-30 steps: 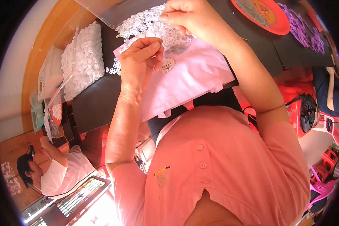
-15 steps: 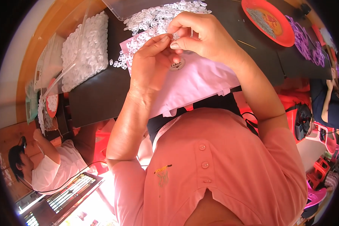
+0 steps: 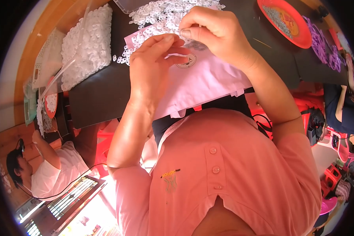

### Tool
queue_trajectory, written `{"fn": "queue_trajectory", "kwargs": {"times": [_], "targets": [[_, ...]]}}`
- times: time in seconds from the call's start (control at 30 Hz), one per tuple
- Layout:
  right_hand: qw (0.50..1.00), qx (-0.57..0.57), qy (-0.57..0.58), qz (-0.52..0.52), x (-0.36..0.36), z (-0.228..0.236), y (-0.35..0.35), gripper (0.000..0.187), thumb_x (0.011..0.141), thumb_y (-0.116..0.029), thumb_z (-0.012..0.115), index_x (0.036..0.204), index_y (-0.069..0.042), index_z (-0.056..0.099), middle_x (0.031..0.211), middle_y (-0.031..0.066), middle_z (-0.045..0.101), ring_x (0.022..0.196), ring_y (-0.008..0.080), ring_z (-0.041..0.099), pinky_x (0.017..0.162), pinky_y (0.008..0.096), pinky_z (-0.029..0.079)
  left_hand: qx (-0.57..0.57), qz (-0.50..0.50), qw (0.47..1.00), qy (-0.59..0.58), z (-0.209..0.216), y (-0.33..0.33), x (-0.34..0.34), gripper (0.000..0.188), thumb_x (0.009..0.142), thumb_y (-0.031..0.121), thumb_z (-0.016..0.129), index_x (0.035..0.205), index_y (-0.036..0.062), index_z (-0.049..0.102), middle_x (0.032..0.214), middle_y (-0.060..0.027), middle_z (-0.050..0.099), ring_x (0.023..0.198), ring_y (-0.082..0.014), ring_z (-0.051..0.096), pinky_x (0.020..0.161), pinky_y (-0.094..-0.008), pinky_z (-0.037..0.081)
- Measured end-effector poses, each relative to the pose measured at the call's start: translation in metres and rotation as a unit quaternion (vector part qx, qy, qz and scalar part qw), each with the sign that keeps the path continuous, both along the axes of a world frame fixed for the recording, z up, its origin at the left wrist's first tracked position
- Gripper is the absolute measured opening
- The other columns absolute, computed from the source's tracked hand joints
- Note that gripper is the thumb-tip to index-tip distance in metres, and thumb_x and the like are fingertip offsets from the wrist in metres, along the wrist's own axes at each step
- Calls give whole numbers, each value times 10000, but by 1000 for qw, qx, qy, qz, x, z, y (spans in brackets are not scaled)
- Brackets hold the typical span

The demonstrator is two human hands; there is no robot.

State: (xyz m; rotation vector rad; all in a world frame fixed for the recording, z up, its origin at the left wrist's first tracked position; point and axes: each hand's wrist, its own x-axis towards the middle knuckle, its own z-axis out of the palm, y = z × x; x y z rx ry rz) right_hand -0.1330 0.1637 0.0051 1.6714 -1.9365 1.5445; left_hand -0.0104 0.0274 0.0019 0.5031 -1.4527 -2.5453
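Note:
My left hand [image 3: 151,57] is raised over a pink cloth bag [image 3: 208,74], its thumb and fingers curled together. A thin pale strip shows by its fingers, too small to name. My right hand [image 3: 218,33] is slightly farther off and to the right, thumb and forefinger pinched; whatever they hold is hidden. Just beyond both hands lies a heap of small white plastic pieces with holes [image 3: 161,17], spilling onto the far edge of the bag.
A clear bag packed with white pieces [image 3: 88,47] stands at the left. At the far right are a red plate [image 3: 293,35] with small grey metal parts and purple cords [image 3: 322,49]. A thin stick [image 3: 262,42] lies on the dark table [image 3: 98,100]. Another person [image 3: 47,169] sits at the left.
My hands, which met fingertip to fingertip, have drawn apart. The left has shifted slightly left, the right slightly right and up.

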Motion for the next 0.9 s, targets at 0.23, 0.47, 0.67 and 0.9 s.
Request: {"fn": "queue_trajectory", "kwargs": {"times": [0.23, 0.47, 0.67, 0.9], "targets": [[989, -5, -145, 19, 4, 10, 1, 37, 849, -20, 659, 853, 15, 647, 753, 43, 652, 702, 78, 590, 629, 225, 471, -179, 17, 984, 15, -5, 1, 15, 319, 966, 223, 510, 1052, -63, 621, 1106, -162, 635, 1036, -258, 609, 684, -338, 544], [974, -8, -224, 41, 1, 4, 1, 27, 847, -1, 661, 847, 24, 651, 761, 28, 646, 699, 71, 579, 620, 224, 466, -88, -9, 990, 108, -7, -17, 9, 383, 990, 264, 449, 1154, -62, 563, 1178, -199, 606, 1085, -312, 613, 550, -327, 543], [967, -18, -246, 64, 2, 6, 3, 27, 842, 16, 661, 827, 25, 641, 766, 32, 642, 704, 70, 576, 618, 223, 461, -40, -17, 989, 143, 3, -40, 16, 325, 977, 212, 480, 1127, -62, 572, 1130, -209, 621, 958, -320, 652, 517, -317, 520], [964, 14, -256, 69, 8, 12, 8, 20, 849, 12, 651, 853, 20, 634, 768, 49, 647, 700, 82, 593, 623, 233, 477, -485, 93, 870, -7, -15, -62, 47, 39, 841, -6, 666, 877, 6, 659, 829, 3, 604, 679, -45, 510, 569, -202, 418]]}}
